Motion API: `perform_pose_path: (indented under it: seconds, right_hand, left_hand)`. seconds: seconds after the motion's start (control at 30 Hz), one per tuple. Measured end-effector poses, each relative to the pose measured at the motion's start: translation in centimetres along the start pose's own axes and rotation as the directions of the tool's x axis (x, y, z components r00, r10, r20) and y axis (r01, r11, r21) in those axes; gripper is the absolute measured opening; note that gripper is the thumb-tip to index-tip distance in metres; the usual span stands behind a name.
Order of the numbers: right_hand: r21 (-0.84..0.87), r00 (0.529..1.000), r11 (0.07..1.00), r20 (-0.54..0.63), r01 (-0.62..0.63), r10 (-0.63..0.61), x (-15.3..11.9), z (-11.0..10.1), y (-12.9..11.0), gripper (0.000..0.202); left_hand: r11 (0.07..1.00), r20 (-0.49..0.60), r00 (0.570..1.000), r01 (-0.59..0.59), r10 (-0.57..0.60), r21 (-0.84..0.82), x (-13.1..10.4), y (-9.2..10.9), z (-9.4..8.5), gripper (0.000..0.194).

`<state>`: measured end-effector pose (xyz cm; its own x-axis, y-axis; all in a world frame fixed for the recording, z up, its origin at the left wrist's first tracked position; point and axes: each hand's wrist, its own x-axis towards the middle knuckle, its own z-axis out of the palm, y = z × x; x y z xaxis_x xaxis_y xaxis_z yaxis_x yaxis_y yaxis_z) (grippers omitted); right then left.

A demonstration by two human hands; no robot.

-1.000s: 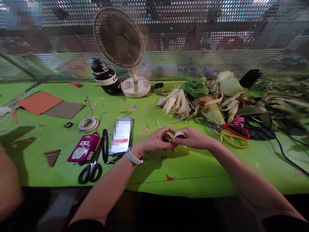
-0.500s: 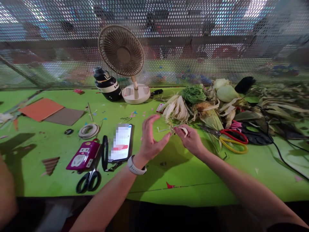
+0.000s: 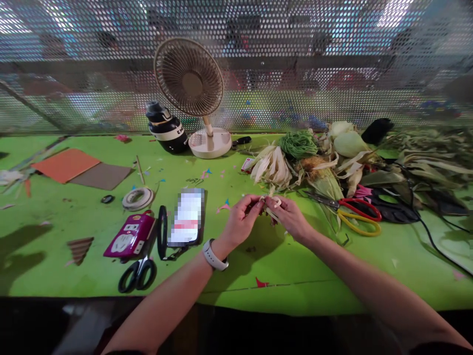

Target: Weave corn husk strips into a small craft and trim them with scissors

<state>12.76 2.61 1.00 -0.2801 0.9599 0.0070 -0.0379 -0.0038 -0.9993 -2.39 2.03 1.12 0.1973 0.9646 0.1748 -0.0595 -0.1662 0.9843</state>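
My left hand [image 3: 244, 220] and my right hand [image 3: 290, 215] meet over the green table, fingertips almost touching. Both pinch a bundle of pale corn husk [image 3: 272, 201], whose narrow end sits between the fingers. A thin white strip curls at my right fingertips. Just beyond the hands, a fan of dried cream husks [image 3: 271, 168] spreads out; whether it joins the pinched piece is hard to tell. Behind it sits a coil of green string [image 3: 298, 144]. Red and yellow handled scissors [image 3: 358, 215] lie to the right of my right hand.
Left of my hands lie a phone [image 3: 186, 217], a purple pouch [image 3: 130, 235], black scissors [image 3: 137, 275] and a tape roll [image 3: 138, 198]. A fan [image 3: 210, 143] and a bottle [image 3: 169, 133] stand behind. Husks [image 3: 424, 162] and a black cable [image 3: 430, 235] lie right.
My left hand was spread apart from the husk; it has moved right and closed on it beside my right hand. The forearm at the left edge has left the view.
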Motion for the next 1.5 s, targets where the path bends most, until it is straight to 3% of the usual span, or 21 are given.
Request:
perform_pose_path:
  seconds: [0.2, 0.47, 0.63, 0.77, 0.87, 0.97, 1.07, 1.23, 1.43, 1.5]
  right_hand:
    - [0.017, 0.998, 0.998, -0.020, -0.056, 0.056, 0.1, 0.2, -0.2, 0.045]
    - [0.028, 0.991, 0.999, -0.132, 0.024, -0.020, 0.4, -0.8, -0.7, 0.035]
    - [0.075, 0.999, 0.996, 0.001, 0.050, -0.050, 0.1, -1.7, -1.5, 0.023]
    - [0.038, 0.973, 0.988, 0.174, 0.148, -0.153, -0.2, -2.2, -2.0, 0.025]
    - [-0.060, 0.939, 0.951, 0.190, 0.303, -0.287, -0.1, -2.1, -2.2, 0.015]
    - [-0.143, 0.917, 0.914, 0.192, 0.380, -0.351, -0.2, -1.7, -2.3, 0.006]
    - [-0.182, 0.916, 0.915, 0.255, 0.360, -0.310, -0.3, -1.5, -2.5, 0.016]
    - [-0.099, 0.910, 0.950, 0.332, 0.295, -0.248, -0.4, -2.1, -2.7, 0.035]
    - [-0.098, 0.876, 0.946, 0.416, 0.309, -0.243, -0.1, -2.8, -3.2, 0.022]
    - [-0.071, 0.893, 0.959, 0.390, 0.274, -0.226, 0.0, -2.8, -3.1, 0.018]
  left_hand:
    - [0.982, 0.052, 0.994, 0.103, -0.095, -0.158, 0.1, 0.0, 0.0, 0.025]
    - [0.904, -0.054, 0.946, 0.289, -0.321, -0.314, 1.4, -0.1, -1.1, 0.026]
    - [0.840, 0.001, 0.913, 0.375, -0.407, -0.392, 1.5, -0.1, -1.3, 0.027]
    - [0.851, 0.038, 0.915, 0.387, -0.401, -0.356, 1.4, 0.2, -1.3, 0.027]
    - [0.878, 0.061, 0.929, 0.364, -0.364, -0.311, 1.3, 0.3, -1.3, 0.027]
    - [0.884, 0.073, 0.936, 0.348, -0.343, -0.312, 1.2, 0.2, -1.3, 0.030]
    - [0.875, 0.074, 0.931, 0.362, -0.358, -0.322, 1.2, 0.0, -1.2, 0.030]
    - [0.866, 0.090, 0.925, 0.378, -0.370, -0.326, 1.3, -0.4, -1.2, 0.029]
    - [0.841, 0.141, 0.917, 0.398, -0.373, -0.365, 1.4, -0.3, -1.4, 0.028]
    - [0.847, 0.150, 0.920, 0.392, -0.363, -0.358, 1.3, -0.2, -1.4, 0.030]
